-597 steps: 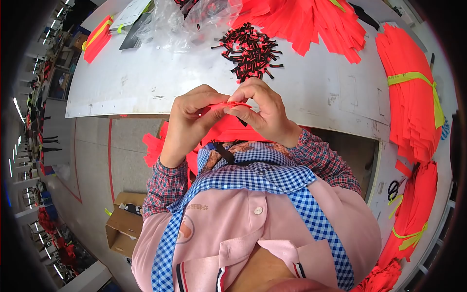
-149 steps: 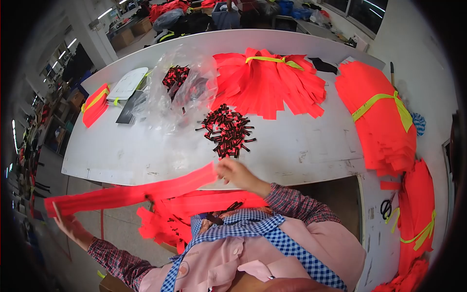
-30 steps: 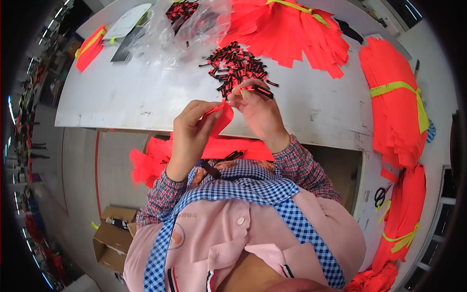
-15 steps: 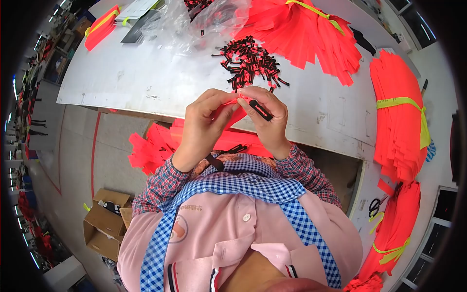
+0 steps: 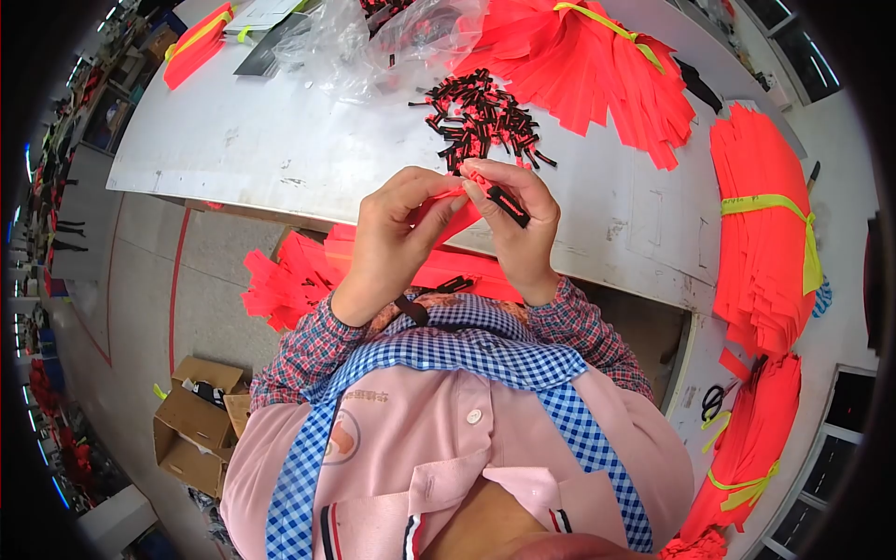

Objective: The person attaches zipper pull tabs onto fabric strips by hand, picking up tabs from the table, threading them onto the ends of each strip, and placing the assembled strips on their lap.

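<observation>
Near the table's front edge, my left hand (image 5: 397, 229) pinches the end of a red fabric strip (image 5: 452, 220), which hangs down between my hands. Close beside it, my right hand (image 5: 523, 219) is closed on a small black tab (image 5: 509, 206) with red marks on it. The fingertips of both hands almost meet, and they partly hide the strip's end. Just beyond them lies a loose pile of black and red tabs (image 5: 481, 117). More red strips (image 5: 373, 261) lie across my lap, with a few black tabs among them.
Red strip bundles tied with yellow bands lie at the back (image 5: 597, 75), right (image 5: 761, 233) and lower right (image 5: 751, 448). A clear plastic bag (image 5: 350, 51) is behind the pile. Scissors (image 5: 713, 401) lie at the right; an open cardboard box (image 5: 196, 415) stands on the floor.
Since a second ago, my right hand has come in against the strip's end beside my left hand, bringing the black tab. Five seconds ago my hands were far apart, with the strip stretched out.
</observation>
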A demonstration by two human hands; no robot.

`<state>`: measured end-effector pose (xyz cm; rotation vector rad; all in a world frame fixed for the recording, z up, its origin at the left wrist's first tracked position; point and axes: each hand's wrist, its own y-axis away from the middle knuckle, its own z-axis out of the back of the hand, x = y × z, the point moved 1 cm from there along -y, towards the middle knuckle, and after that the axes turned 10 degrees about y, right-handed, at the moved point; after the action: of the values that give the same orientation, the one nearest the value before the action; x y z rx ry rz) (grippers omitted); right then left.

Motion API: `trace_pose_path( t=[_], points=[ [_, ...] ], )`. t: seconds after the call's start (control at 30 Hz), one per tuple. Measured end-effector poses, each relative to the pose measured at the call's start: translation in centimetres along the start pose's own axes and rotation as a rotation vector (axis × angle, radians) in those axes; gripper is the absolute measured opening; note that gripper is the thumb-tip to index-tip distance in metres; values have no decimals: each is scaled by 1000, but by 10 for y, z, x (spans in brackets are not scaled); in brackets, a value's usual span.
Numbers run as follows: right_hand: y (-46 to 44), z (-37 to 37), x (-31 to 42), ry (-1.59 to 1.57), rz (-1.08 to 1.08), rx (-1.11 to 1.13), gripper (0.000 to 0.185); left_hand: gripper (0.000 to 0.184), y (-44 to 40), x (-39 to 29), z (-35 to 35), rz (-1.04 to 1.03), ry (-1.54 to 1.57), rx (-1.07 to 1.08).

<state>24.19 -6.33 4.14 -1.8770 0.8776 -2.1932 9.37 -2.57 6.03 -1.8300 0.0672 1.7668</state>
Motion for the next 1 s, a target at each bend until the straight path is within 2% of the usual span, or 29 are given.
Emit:
trace_pose_path(
  t=[0.27,0.47,0.57,0.77,1.0],
  points=[
    [2,-2,0,-68,25,32,26,22,-1,2,1,-18,46,-13],
    [2,-1,2,-93,-56,46,22,21,-4,-11,3,1,-30,48],
    [5,-4,2,-140,-56,29,21,20,-3,-6,3,28,68,29],
    [6,1,-1,-128,-34,81,21,20,-3,-10,5,54,75,36],
    [8,-3,-2,-131,40,32,22,18,-1,-11,2,128,137,61]
  ],
)
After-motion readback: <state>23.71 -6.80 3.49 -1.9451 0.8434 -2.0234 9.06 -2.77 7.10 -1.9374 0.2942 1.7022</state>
